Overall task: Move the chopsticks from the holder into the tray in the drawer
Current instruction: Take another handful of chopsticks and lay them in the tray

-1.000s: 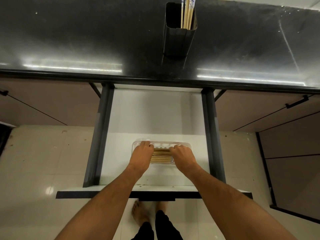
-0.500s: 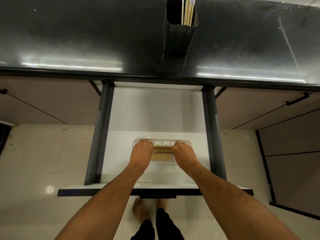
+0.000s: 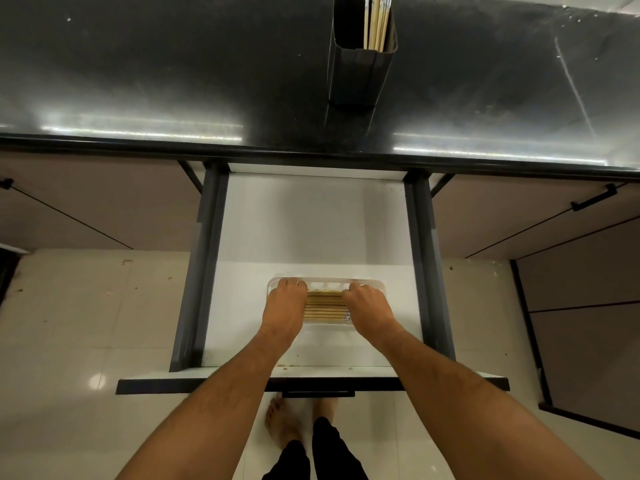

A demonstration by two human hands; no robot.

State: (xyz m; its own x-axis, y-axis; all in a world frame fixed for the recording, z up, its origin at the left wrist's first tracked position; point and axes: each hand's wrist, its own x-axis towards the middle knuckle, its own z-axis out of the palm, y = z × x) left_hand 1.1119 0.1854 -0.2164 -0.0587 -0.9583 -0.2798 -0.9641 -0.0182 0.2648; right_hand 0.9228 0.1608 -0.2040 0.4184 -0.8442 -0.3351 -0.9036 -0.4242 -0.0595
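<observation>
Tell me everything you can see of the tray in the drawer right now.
The tray is a small white, translucent-looking plastic rectangle with rounded corners, lying flat on the white drawer floor near the front. A neat row of wooden chopsticks lies lengthwise inside. The left hand and right hand rest on its ends, hiding them.

Tan wooden chopsticks (image 3: pixel 325 307) lie in a clear white tray (image 3: pixel 375 285); at my twelve o'clock, a dark grey holder (image 3: pixel 356 76) stands on a glossy black counter (image 3: pixel 173 64).
</observation>
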